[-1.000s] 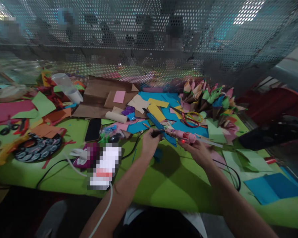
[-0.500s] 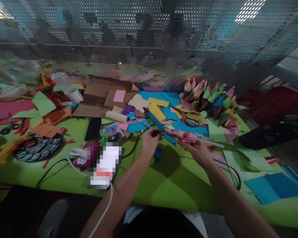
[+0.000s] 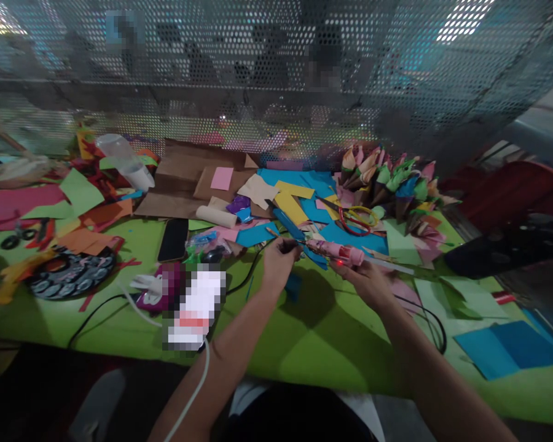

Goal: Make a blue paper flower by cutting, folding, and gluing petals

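In my right hand (image 3: 357, 275) is a pink glue gun (image 3: 338, 250) with a small red light and a pale stick out of its back end. Its nozzle points left, towards my left hand (image 3: 283, 255). The fingers of my left hand are pinched together beside a blue paper piece (image 3: 288, 224); a thin brown tip shows near them, and the exact thing pinched is too small to tell. Another blue flap (image 3: 316, 259) hangs below the nozzle. Both hands are above the green table (image 3: 313, 344).
Paper cone flowers (image 3: 391, 175) stand at the back right. Red-handled scissors (image 3: 354, 222) lie behind the glue gun. A black phone (image 3: 173, 240), a lit phone (image 3: 197, 307) on a white cable and a purple socket block (image 3: 159, 288) are on the left. A perforated metal screen (image 3: 258, 98) rises behind.
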Demonstrator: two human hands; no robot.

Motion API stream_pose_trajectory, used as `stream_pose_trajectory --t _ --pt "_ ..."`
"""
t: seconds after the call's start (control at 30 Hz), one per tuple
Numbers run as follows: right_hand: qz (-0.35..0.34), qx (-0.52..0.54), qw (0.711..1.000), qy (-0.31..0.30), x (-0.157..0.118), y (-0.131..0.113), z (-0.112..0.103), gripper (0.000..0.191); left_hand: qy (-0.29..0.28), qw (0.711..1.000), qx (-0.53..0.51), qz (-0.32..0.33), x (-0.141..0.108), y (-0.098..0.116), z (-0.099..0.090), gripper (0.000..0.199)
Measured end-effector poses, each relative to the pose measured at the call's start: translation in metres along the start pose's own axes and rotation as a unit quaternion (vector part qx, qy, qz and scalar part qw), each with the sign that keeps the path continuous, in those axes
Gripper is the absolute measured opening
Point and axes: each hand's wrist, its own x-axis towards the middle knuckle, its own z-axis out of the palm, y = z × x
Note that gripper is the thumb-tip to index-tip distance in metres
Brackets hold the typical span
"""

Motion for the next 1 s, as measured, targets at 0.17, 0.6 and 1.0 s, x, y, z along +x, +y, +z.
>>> stream_pose_trajectory --t 0.17,0.6,1.0 --pt "0.010 -0.003 1.000 0.006 0.000 -0.003 -0.001 0.042 0.010 1.000 -0.006 -0.008 0.001 0.000 0.000 0.013" --pt "0.002 0.031 0.999 0.010 0.002 0.009 0.000 0.041 0.014 1.000 -0.026 -0.004 0.003 -0.001 -0.003 0.016" --pt "0.006 0.008 1.000 0.013 0.001 0.008 0.001 0.042 0.015 1.000 -0.018 -0.002 0.004 -0.002 -0.002 0.015"
